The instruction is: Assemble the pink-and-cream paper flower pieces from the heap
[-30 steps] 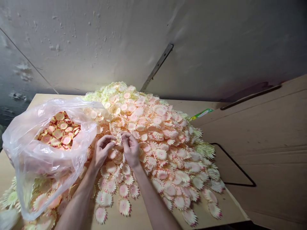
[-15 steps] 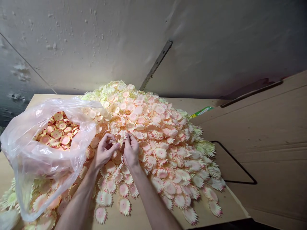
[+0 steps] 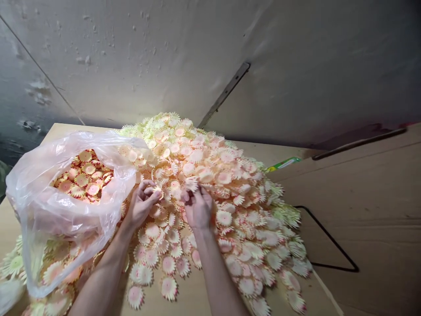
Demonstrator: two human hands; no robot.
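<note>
A large heap of pale artificial flower heads [image 3: 223, 177], cream and pink with fringed edges, spreads over the table. My left hand [image 3: 141, 204] is closed in a pinch on a small flower head [image 3: 159, 191] at the heap's left side. To its right, my right hand [image 3: 199, 208] has its fingers curled at the heap, pinching a pale flower head [image 3: 190, 183]; the fingertips are partly hidden. Left of my hands stands a translucent plastic bag [image 3: 36, 188], its mouth open. Inside lie many flower heads with redder edges [image 3: 82, 180].
The wooden table [image 3: 187, 289] backs onto a grey wall [image 3: 138, 57] with a metal strip [image 3: 226, 92]. Cardboard [image 3: 368, 197] stands at the right, near a bent black rod [image 3: 329, 237]. A green packet [image 3: 284, 163] lies behind the heap. Loose flower heads lie at the front.
My hands, close together before, have parted: the right hand has moved right over the heap, while the left stays near the bag. The view has shifted slightly.
</note>
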